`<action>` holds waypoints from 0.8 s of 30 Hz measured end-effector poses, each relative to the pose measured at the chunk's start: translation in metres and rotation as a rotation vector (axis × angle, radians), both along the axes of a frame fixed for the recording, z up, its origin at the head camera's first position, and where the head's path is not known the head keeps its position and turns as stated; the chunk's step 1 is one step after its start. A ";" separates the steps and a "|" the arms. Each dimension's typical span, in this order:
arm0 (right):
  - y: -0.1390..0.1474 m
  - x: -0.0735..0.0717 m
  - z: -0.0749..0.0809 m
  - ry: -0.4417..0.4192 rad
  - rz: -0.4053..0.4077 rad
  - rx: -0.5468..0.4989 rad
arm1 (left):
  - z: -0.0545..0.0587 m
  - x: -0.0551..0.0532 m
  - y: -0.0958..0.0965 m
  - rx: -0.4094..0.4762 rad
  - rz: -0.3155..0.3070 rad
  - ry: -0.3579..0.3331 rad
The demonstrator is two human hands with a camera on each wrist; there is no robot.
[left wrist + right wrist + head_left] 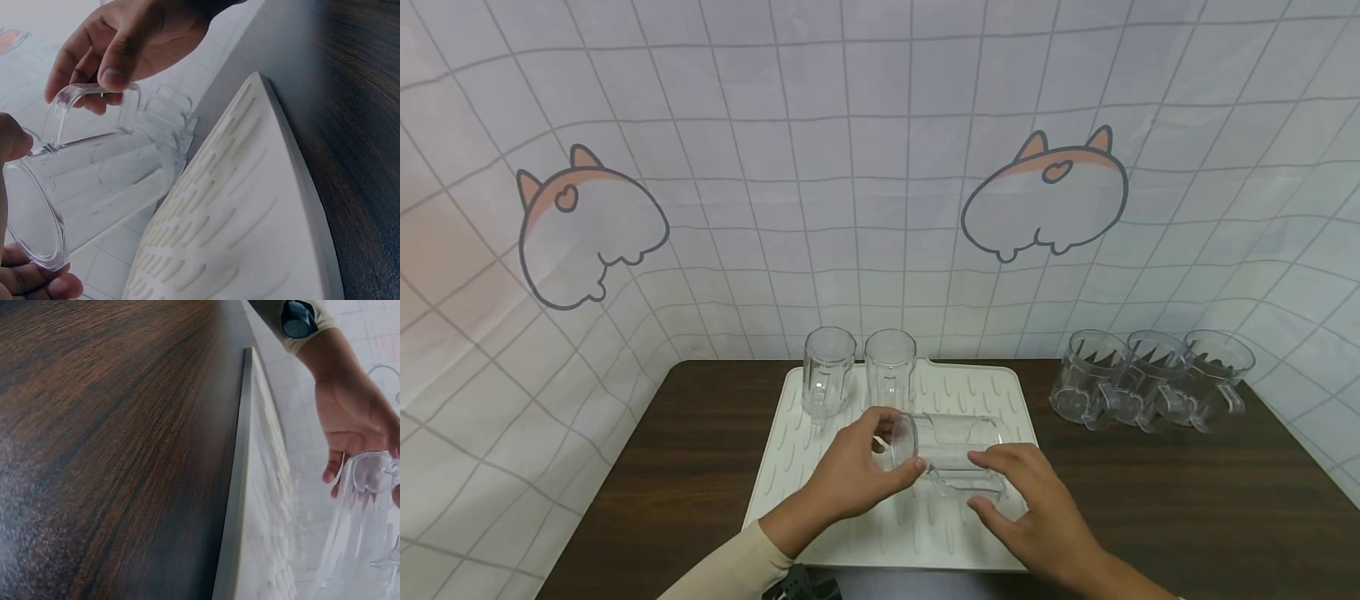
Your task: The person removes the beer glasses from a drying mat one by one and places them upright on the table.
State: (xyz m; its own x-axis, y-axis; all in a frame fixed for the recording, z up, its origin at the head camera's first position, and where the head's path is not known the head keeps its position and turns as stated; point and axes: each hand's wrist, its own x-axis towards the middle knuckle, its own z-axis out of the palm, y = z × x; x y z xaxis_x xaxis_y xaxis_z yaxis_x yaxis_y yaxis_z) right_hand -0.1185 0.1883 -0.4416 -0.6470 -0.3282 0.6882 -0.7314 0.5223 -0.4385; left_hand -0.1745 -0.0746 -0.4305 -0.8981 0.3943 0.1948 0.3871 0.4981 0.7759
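A clear mug lies on its side in the air over the white ridged mat. My left hand grips its round left end, thumb on the near side and fingers behind. At the other end is my right hand, with thumb and fingers about the handle. In the left wrist view the right thumb overlaps the handle, and fingertips show behind it. The right wrist view shows the left hand at the end of the mug, with the right hand mostly out of frame.
Two clear mugs stand upright on the mat's back left. Three more mugs stand in a row at the back right of the dark wooden table. A tile-patterned sheet rises behind.
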 end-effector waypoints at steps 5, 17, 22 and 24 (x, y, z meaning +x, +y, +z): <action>0.003 0.001 0.001 -0.021 -0.092 -0.037 | 0.000 0.001 -0.001 0.036 0.003 -0.010; 0.000 0.004 0.001 -0.116 -0.231 -0.149 | -0.005 0.003 -0.001 0.113 -0.032 0.018; 0.000 0.005 0.001 -0.194 -0.293 -0.144 | -0.007 0.004 -0.002 0.104 -0.036 0.002; 0.000 0.005 0.001 -0.221 -0.306 -0.144 | -0.007 0.005 -0.002 0.092 -0.038 -0.016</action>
State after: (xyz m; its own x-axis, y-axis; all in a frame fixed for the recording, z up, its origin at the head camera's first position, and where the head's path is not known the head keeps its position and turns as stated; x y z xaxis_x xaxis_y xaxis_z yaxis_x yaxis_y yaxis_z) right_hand -0.1134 0.1883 -0.4405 -0.8375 -0.0074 0.5465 -0.4313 0.6230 -0.6526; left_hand -0.1700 -0.0768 -0.4375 -0.8859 0.4095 0.2177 0.3919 0.4099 0.8236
